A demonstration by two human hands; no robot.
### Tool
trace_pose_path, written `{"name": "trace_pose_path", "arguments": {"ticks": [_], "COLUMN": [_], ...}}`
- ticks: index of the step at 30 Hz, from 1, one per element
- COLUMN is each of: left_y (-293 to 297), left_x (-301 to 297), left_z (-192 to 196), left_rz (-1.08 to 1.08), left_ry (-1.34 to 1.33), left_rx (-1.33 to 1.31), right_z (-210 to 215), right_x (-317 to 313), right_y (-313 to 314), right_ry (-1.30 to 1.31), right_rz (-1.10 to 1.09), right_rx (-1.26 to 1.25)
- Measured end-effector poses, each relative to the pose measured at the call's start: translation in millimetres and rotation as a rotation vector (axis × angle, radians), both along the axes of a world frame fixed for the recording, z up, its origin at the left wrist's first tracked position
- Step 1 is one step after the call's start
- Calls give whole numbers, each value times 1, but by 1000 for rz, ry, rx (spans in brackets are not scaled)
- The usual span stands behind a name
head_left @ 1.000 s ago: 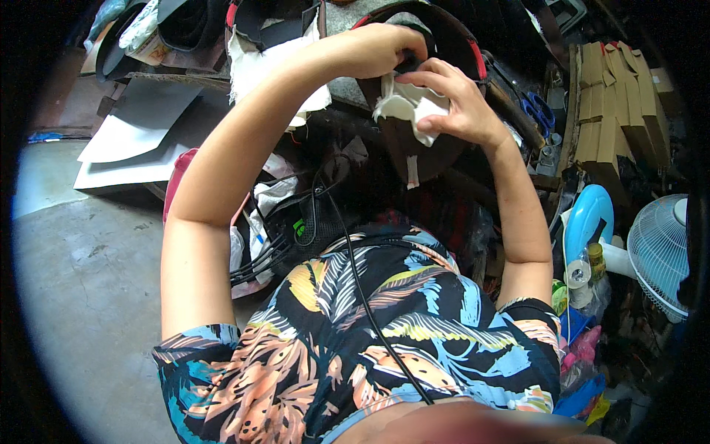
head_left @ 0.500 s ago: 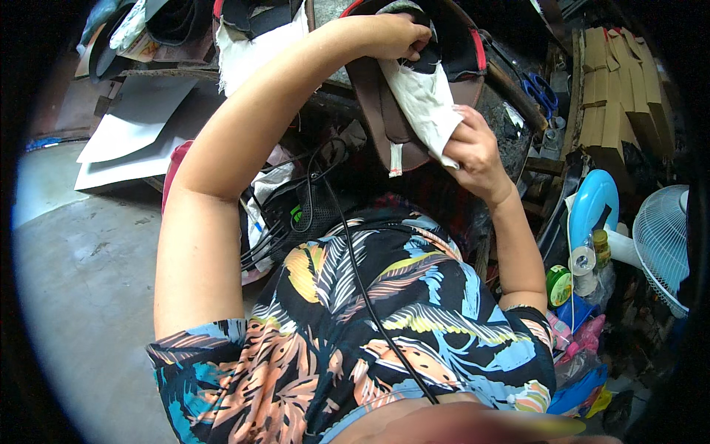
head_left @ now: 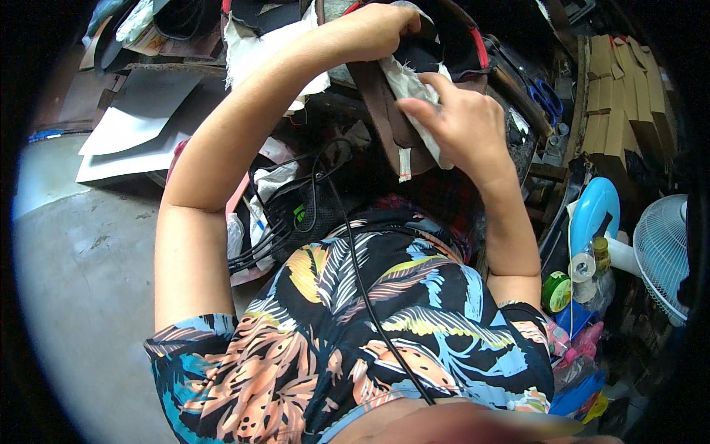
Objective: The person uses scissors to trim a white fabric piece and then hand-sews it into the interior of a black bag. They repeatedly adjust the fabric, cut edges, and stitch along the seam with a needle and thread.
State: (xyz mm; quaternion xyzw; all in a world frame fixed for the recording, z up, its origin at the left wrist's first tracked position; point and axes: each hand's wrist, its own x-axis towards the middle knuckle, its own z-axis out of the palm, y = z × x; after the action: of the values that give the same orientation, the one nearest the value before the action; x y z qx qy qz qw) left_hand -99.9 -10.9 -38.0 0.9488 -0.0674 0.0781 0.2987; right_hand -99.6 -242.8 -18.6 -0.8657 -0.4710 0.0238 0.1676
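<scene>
A brown, black-lined shoe upper (head_left: 379, 111) with red edging lies at the top middle of the head view. A strip of white cloth (head_left: 405, 80) runs along its inside, and a small white tab (head_left: 404, 164) hangs from its near end. My left hand (head_left: 390, 31) reaches over its far side, fingers curled on the edge there; their tips are partly hidden. Just over the cloth is my right hand (head_left: 467, 122), thumb and forefinger apart, its other fingers loosely bent. Left of these, a similar piece with white cloth (head_left: 259, 46) lies near my left forearm.
White sheets (head_left: 137, 122) lie at the left. Blue-handled scissors (head_left: 546, 100) and stacked tan cardboard pieces (head_left: 617, 103) are at the right. Lower down stand a fan (head_left: 660, 248) and a green round container (head_left: 557, 291). A black cable (head_left: 347, 237) runs down my shirt.
My right hand has let go of the white cloth's near end and moved up over it, thumb and finger spreading. The cloth lies flatter in the shoe upper. My left hand has shifted slightly left.
</scene>
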Motion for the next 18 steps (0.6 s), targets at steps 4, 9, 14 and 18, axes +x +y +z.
{"name": "trace_pose_path", "arguments": {"ticks": [4,9,14,18], "left_y": [1,-3,-18,-26], "left_x": [3,-8,-15,-24], "left_z": [-15,-22,-22,-18], "left_rz": [-120,-91,-44,16], "left_ry": [13,-50,-43,-34], "left_rx": [388,399,377,347], "right_z": [-11,-22,-29,-32], "right_x": [-2,-5,-15,-10], "right_y": [25,6,-6,-12], "right_ry": [-186,-121,-166,-144], "right_rz": [63,279,437,462], "right_rx": [189,520,435,390]}}
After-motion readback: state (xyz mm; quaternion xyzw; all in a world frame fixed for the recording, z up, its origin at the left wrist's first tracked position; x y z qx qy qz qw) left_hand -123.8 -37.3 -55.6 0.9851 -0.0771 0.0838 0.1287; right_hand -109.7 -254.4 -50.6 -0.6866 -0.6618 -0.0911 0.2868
